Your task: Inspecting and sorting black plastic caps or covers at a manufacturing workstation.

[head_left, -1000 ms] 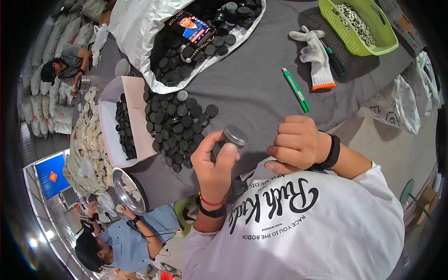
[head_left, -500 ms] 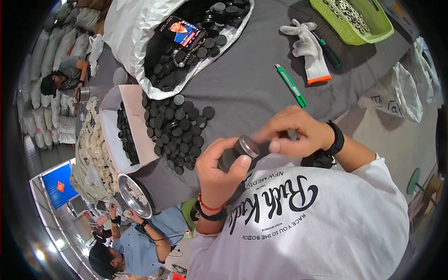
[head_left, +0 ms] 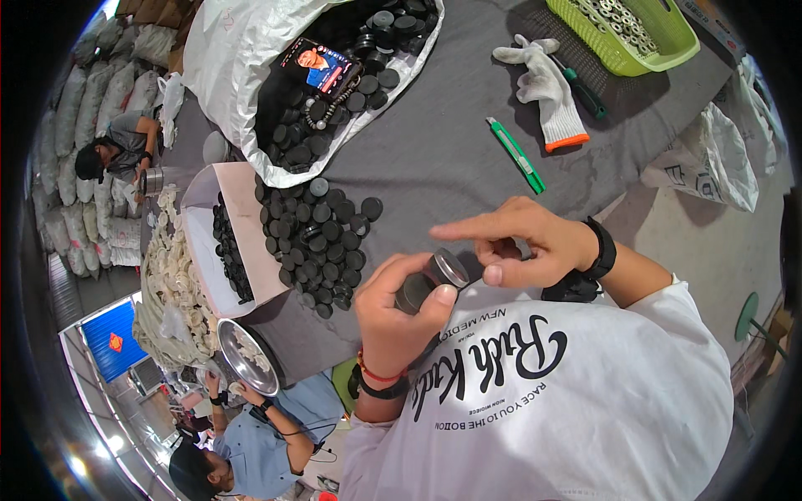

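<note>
My left hand [head_left: 391, 313] grips a round black disc with a shiny metal rim [head_left: 449, 269] between thumb and forefinger. Another dark round piece [head_left: 413, 292] shows in the hollow of the same hand, partly hidden by the fingers. Just right of the rimmed disc is my right hand [head_left: 526, 242], its forefinger stretched out above the disc and its other fingers loosely curled. I see nothing held in it. A pile of similar black discs [head_left: 322, 242] lies on the grey-covered table [head_left: 418, 150], beyond and left of my left hand.
A white sack [head_left: 225, 92] spills black discs, with a phone [head_left: 322, 68] and beaded bracelet on them. Left is an open box [head_left: 251, 192] of black pieces. Rightward lie a green utility knife [head_left: 515, 156], white glove [head_left: 543, 92], screwdriver [head_left: 585, 92] and green basket [head_left: 681, 54]. Two people work left.
My right forefinger, blurred beside the disc before, is now sharp and stretched out above it. My left hand keeps its grip on the disc. The whole view has shifted slightly.
</note>
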`<state>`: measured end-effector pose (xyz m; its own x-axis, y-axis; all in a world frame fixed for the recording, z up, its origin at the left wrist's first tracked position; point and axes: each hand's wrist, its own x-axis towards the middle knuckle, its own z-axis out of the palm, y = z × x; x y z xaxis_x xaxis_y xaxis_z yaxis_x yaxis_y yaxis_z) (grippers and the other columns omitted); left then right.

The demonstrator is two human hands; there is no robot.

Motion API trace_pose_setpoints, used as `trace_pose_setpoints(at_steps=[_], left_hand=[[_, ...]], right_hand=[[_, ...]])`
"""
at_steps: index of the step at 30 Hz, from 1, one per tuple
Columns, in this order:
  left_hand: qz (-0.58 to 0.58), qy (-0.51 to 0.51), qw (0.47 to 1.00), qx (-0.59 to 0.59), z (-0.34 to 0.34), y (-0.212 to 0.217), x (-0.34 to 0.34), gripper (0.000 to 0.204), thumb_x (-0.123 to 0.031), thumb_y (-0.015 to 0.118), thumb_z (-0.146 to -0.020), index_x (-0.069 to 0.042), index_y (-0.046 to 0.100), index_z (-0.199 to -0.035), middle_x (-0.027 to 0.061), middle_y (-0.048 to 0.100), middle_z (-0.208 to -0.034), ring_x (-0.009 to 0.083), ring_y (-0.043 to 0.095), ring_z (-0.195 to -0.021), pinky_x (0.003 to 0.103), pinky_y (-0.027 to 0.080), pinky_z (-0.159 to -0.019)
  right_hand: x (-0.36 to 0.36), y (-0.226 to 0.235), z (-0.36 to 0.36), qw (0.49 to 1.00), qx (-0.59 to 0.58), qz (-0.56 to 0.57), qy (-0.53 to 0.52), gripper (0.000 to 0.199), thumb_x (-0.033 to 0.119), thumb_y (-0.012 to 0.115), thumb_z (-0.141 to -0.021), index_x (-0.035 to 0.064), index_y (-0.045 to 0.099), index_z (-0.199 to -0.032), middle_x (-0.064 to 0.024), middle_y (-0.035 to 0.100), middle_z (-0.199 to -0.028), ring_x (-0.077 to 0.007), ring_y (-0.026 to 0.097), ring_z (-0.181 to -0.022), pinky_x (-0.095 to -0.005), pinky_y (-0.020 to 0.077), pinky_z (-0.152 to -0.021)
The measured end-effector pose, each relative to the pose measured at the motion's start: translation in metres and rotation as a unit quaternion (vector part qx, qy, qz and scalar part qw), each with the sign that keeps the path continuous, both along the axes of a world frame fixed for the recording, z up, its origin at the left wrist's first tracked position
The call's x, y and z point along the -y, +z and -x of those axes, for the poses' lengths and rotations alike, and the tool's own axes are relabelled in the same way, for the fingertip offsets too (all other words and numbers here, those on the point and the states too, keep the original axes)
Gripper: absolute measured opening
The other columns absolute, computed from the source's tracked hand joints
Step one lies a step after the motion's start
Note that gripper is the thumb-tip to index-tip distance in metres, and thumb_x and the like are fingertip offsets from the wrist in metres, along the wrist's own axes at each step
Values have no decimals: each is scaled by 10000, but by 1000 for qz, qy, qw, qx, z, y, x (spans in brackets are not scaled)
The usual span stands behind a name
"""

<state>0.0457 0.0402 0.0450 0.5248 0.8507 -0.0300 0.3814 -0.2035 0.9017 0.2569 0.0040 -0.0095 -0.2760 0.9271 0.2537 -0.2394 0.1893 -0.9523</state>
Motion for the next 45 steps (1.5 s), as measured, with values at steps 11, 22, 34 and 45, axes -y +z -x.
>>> trace_pose_setpoints(at_steps=[11, 22, 34, 45], left_hand=[[-61, -35, 997, -23, -8, 2, 1, 287, -90, 739, -657, -3, 653, -916, 61, 623, -755, 148, 603, -641, 257, 479, -578], [-44, -52, 997, 27, -4, 3, 4, 318, -80, 752, -646, 10, 657, -936, 91, 643, -780, 184, 638, -662, 279, 503, -592], [-44, -43, 998, 25, -3, 0, 3, 328, -90, 756, -646, 10, 659, -943, 88, 643, -778, 190, 639, -665, 278, 500, -590], [-32, -47, 998, 25, 0, 1, 4, 326, -88, 758, -647, 4, 663, -944, 85, 643, -778, 178, 643, -671, 269, 499, -587]], right_hand=[[1, -14, -8, 998, 63, -26, -2, 282, 120, 589, -852, 21, 480, -611, -38, 409, -521, -129, 367, -435, -299, 264, -429], [9, -3, -12, 992, 105, -66, -16, 139, 103, 587, -774, -19, 622, -831, -53, 473, -518, -180, 439, -427, -300, 327, -441], [7, -4, -9, 991, 97, -85, -42, 160, 116, 583, -763, 8, 585, -646, -50, 496, -509, -182, 428, -402, -317, 301, -412], [6, 0, -7, 990, 114, -86, -16, 198, 149, 577, -772, -29, 658, -740, -65, 472, -503, -194, 413, -409, -328, 289, -418]])
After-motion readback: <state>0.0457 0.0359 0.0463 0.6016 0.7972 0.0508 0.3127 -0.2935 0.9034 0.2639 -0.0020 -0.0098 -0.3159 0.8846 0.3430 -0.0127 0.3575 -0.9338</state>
